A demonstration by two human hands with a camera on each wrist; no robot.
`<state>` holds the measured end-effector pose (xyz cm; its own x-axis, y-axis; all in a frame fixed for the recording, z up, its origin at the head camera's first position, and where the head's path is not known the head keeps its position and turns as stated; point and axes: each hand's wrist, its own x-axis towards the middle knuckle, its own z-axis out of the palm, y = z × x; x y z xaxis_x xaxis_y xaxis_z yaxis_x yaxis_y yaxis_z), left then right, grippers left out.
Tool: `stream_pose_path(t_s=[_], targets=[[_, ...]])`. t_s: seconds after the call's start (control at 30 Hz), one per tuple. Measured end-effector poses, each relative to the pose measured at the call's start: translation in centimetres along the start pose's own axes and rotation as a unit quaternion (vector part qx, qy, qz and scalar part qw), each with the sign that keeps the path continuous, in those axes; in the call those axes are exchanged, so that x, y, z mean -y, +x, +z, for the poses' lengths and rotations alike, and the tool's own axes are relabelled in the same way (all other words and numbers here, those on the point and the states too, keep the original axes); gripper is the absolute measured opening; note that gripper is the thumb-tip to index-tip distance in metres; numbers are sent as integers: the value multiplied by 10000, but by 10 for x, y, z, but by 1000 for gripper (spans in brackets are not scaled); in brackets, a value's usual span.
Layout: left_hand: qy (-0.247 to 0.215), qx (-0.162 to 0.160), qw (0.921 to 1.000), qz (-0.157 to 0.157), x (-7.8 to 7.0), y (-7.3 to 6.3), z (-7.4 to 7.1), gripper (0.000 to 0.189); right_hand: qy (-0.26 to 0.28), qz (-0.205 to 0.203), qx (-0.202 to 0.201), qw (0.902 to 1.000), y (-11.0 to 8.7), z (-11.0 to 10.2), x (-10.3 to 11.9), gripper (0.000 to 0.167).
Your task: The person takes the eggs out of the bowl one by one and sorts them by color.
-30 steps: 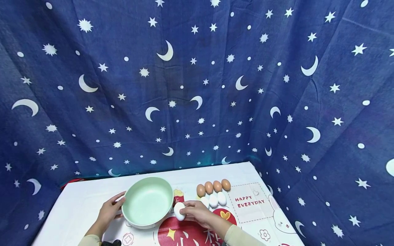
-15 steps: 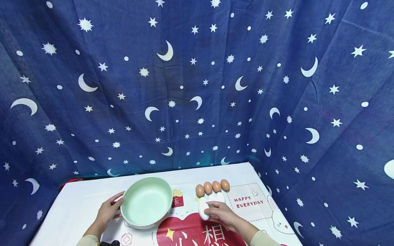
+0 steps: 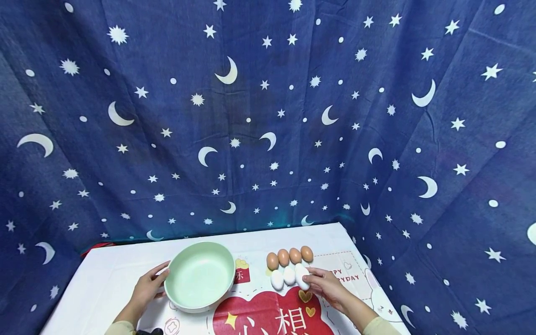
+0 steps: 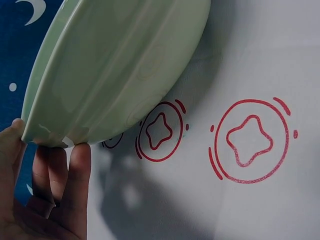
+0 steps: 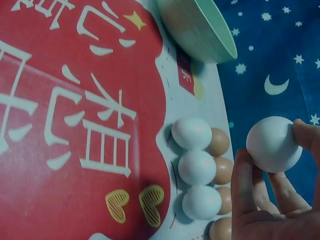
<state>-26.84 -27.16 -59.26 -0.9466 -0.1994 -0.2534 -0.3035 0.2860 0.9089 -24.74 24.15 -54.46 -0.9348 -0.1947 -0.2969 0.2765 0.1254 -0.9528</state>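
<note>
My left hand (image 3: 145, 288) holds the pale green bowl (image 3: 200, 274) at its left side. In the left wrist view its thumb is at the rim and its fingertips touch the bowl's outer wall. The bowl's inside holds nothing. At the right, my right hand (image 3: 328, 284) pinches a white egg (image 5: 274, 144) between thumb and fingers, raised over the egg rows. Three white eggs (image 5: 195, 167) lie in a row on the table, the rightmost largely covered by the held egg in the head view. Behind them is a row of several brown eggs (image 3: 283, 257).
A white tablecloth (image 3: 255, 242) with a red heart print (image 3: 255, 311) covers the table. A dark blue star-and-moon curtain (image 3: 251, 116) hangs behind and along the right side. A small black object (image 3: 150, 331) shows near my left wrist.
My right hand has carried the white egg rightward from beside the bowl, past the front of the egg rows to their right end. The left hand and bowl stay put.
</note>
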Motion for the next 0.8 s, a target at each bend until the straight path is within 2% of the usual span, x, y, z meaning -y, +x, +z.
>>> stream_pose_path(t_s=[0.23,0.5,0.63,0.8], targets=[[-10,-10,10000,-20,-1,-1,0,56,-177,83,-614,9979,7,-11,-1,62],[-67,-31,9999,-87,-1,0,1,57,-96,256,-1477,9886,24,-26,-5,58],[-132,-38,9999,-72,-1,0,1,58,-190,345,-1683,9849,32,-32,-10,59],[-119,-33,9999,-22,0,-1,1,59,-335,418,-1758,9830,41,-36,-21,60]])
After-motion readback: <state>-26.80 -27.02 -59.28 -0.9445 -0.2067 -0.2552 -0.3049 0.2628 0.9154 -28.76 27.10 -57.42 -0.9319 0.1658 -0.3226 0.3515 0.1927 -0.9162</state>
